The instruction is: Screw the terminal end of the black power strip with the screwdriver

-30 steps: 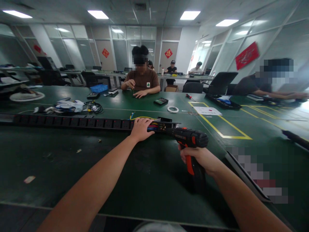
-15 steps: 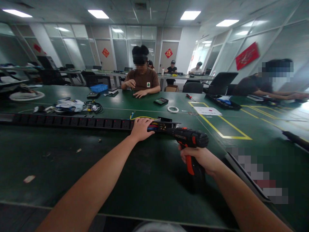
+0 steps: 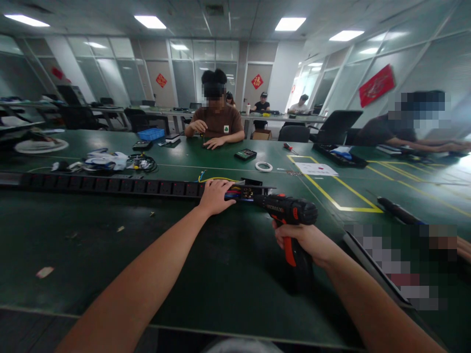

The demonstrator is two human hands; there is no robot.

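Observation:
A long black power strip [image 3: 121, 185] with a row of sockets lies across the green table. My left hand [image 3: 217, 197] is closed over its right part, with the thumb on the near side. Just right of that hand, the strip's end is uncovered, showing coloured wires and small brass-coloured parts [image 3: 248, 193]. My right hand [image 3: 300, 240] grips the handle of a black and orange cordless drill [image 3: 290, 210]. The drill points left, its tip at the uncovered end; whether it touches a screw is too small to tell. A yellow-green wire [image 3: 217, 179] loops behind my left hand.
Beyond the strip lie a white ring roll [image 3: 264, 166], a black device [image 3: 246, 154], bundled cables [image 3: 142, 162] and a paper sheet [image 3: 317, 169]. Co-workers sit opposite [image 3: 217, 122] and at the right. A long dark object [image 3: 401, 211] lies at the right, near another person's hand.
The long dark object at the right has moved left and nearer, and another person's hand has come in at the right edge. My hands, the drill and the strip are nearly unmoved.

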